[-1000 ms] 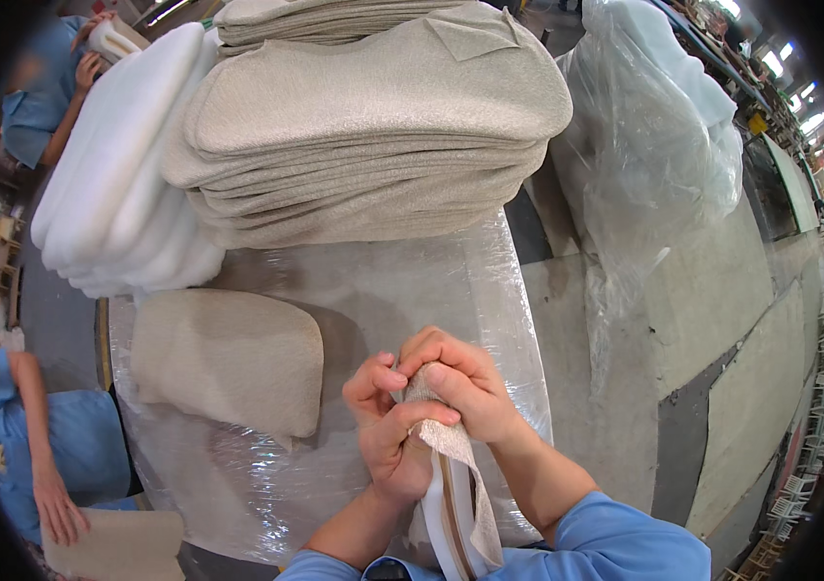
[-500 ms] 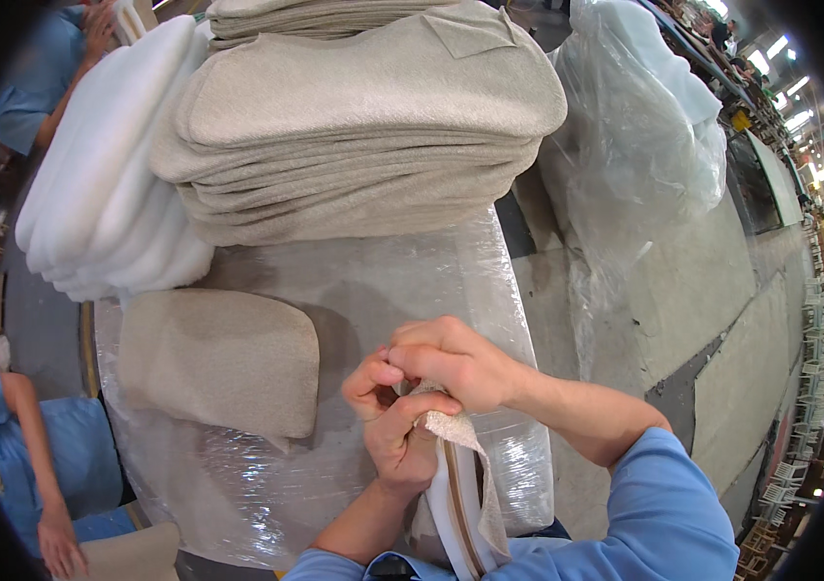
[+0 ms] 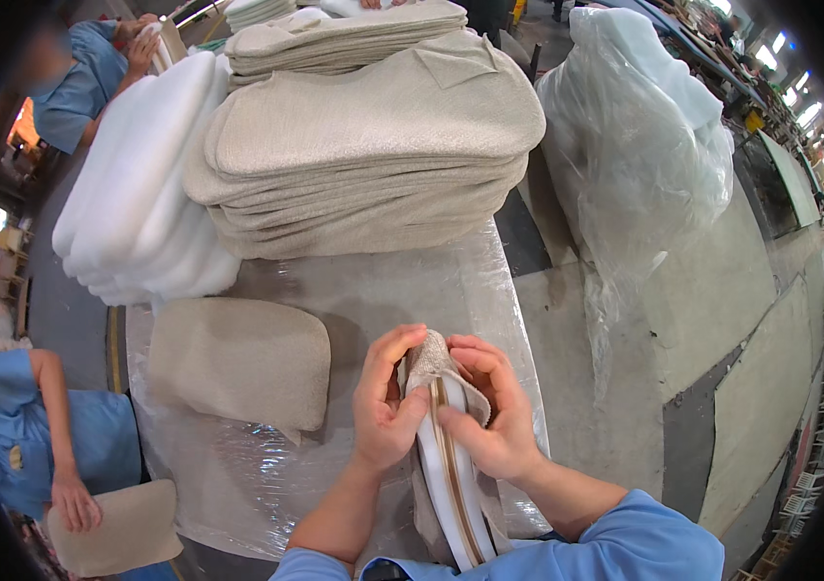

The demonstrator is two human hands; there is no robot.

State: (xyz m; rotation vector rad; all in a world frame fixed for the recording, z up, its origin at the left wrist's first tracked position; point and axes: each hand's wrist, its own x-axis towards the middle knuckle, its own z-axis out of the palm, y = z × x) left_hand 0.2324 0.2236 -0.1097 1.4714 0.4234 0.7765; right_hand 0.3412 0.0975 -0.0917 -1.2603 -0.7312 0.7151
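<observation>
Parting from their clasp, our left hand [image 3: 385, 412] and right hand [image 3: 501, 416] now flank the beige fabric cover [image 3: 428, 356], close before us; fingers grasp its sides, thumbs beside the brown-striped white pad [image 3: 468, 484], whose far tip seems covered.

Left hand [image 3: 388, 402] and right hand [image 3: 497, 412] curl inward, thumbs [image 3: 462, 432] close together.

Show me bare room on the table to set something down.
The table is bare between the beige stack and your left hand and right hand, and between the loose beige piece and your left forearm. Crowded: the far side, with the stack and white pads.
</observation>
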